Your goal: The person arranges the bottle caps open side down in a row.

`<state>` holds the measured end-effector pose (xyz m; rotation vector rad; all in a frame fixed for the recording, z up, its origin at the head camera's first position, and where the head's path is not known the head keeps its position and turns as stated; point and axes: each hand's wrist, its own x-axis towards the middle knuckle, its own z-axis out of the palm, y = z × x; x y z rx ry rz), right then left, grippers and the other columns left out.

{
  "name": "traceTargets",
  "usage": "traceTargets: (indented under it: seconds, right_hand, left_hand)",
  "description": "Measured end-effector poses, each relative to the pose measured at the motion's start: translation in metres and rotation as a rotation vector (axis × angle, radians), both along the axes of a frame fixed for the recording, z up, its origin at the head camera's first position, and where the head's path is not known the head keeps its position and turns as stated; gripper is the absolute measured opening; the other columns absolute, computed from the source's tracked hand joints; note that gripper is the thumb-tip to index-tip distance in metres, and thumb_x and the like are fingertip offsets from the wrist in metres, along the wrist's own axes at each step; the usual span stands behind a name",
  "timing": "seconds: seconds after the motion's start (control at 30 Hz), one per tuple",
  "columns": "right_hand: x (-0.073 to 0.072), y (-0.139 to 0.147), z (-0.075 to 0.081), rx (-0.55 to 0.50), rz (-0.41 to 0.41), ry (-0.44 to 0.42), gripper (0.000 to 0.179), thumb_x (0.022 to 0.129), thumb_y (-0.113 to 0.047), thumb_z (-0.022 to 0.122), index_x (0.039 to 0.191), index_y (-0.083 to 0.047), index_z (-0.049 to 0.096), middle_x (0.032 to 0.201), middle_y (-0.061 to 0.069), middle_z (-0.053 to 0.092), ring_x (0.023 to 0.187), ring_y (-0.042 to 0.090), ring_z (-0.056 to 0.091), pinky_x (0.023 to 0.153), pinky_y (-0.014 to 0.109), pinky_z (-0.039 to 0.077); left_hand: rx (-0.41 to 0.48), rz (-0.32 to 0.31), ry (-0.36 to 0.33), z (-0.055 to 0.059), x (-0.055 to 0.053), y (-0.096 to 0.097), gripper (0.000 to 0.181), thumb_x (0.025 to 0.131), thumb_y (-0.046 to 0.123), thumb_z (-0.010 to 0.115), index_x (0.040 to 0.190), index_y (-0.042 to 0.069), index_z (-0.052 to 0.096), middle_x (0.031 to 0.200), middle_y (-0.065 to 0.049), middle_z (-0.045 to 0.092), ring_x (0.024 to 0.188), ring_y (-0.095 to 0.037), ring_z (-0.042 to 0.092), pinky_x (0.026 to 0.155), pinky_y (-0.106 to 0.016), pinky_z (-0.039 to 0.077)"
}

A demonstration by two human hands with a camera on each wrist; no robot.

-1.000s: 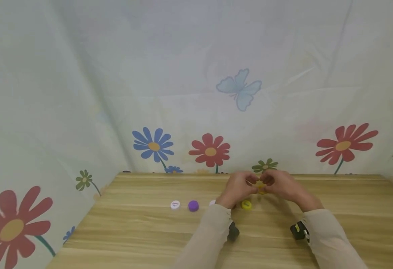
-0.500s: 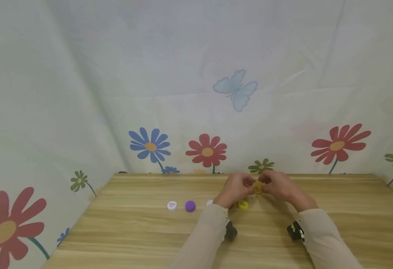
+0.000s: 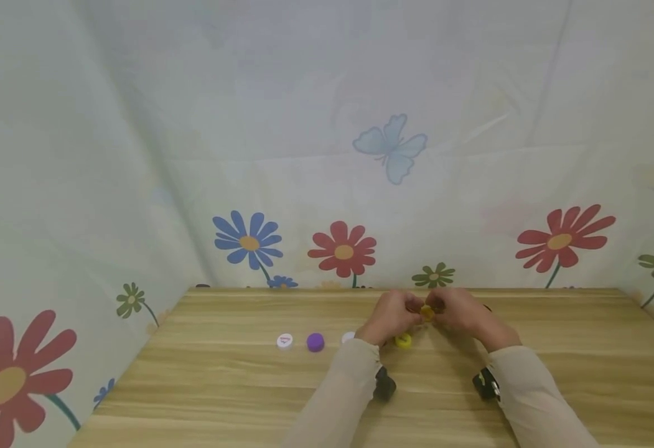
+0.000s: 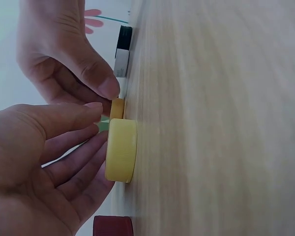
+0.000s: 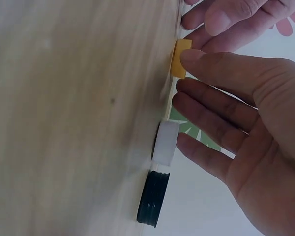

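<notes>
An orange-yellow bottle cap (image 5: 181, 59) stands on the table near its far side, between my two hands. My right hand (image 3: 457, 309) pinches this cap, its thumb against the side facing me and the index finger hidden behind. My left hand (image 3: 392, 316) is at the cap's left, with thumb and fingers loosely bent and apart, fingertips close to it. A lighter yellow cap (image 4: 121, 150) lies nearer to me, just in front of the left fingers. In the right wrist view, a white cap (image 5: 165, 142) and a dark green cap (image 5: 153, 198) stand beyond the right fingers.
To the left, a white cap with print (image 3: 284, 341), a purple cap (image 3: 315, 342) and another white cap (image 3: 348, 336) lie in a row. A dark red cap (image 4: 113, 226) sits near the left wrist. Behind the wooden table (image 3: 220, 386) hangs a flowered cloth (image 3: 282, 155).
The right hand has moved slightly left and its fingers have closed in on the orange-yellow cap. A dark edge now shows behind the right wrist. The left hand has barely moved.
</notes>
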<state>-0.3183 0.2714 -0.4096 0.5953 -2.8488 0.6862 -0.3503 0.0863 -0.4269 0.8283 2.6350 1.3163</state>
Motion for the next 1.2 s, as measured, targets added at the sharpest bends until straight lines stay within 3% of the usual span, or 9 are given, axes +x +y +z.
traceTargets:
  seconds: [0.43,0.8,1.03,1.2]
  right_hand:
    - [0.002,-0.005,0.003,0.013,0.002,-0.015,0.012,0.090,0.000,0.081,0.100,0.001,0.074,0.094,0.009,0.073,0.089,0.027,0.069,0.084,0.052,0.058]
    - [0.002,-0.005,0.004,0.000,0.002,-0.012,0.010,0.092,-0.005,0.080,0.099,0.000,0.075,0.093,0.008,0.074,0.090,0.027,0.070,0.084,0.050,0.059]
    - [0.005,-0.002,0.013,-0.049,0.032,0.012,0.011,0.090,0.003,0.077,0.100,0.003,0.073,0.095,0.011,0.075,0.089,0.030,0.072,0.082,0.051,0.060]
    - [0.008,-0.001,0.020,-0.081,0.029,-0.002,0.012,0.091,0.003,0.076,0.103,0.005,0.074,0.098,0.013,0.076,0.092,0.032,0.072,0.083,0.052,0.060]
  left_hand:
    - [-0.019,-0.019,0.020,0.002,0.000,-0.001,0.021,0.094,0.002,0.079,0.115,0.000,0.080,0.103,-0.007,0.079,0.084,-0.006,0.065,0.080,-0.020,0.054]
    - [0.046,-0.006,-0.042,0.001,0.000,-0.003,0.021,0.095,0.001,0.077,0.116,0.002,0.080,0.101,-0.001,0.078,0.080,-0.007,0.062,0.073,-0.021,0.054]
    - [0.063,0.008,0.027,0.005,0.000,-0.005,0.019,0.097,0.001,0.074,0.115,0.004,0.080,0.107,-0.002,0.079,0.093,-0.008,0.066,0.083,-0.022,0.054]
    - [0.102,-0.002,0.042,0.007,0.001,-0.007,0.021,0.095,-0.002,0.074,0.115,0.004,0.080,0.108,-0.003,0.079,0.092,-0.008,0.068,0.082,-0.021,0.054]
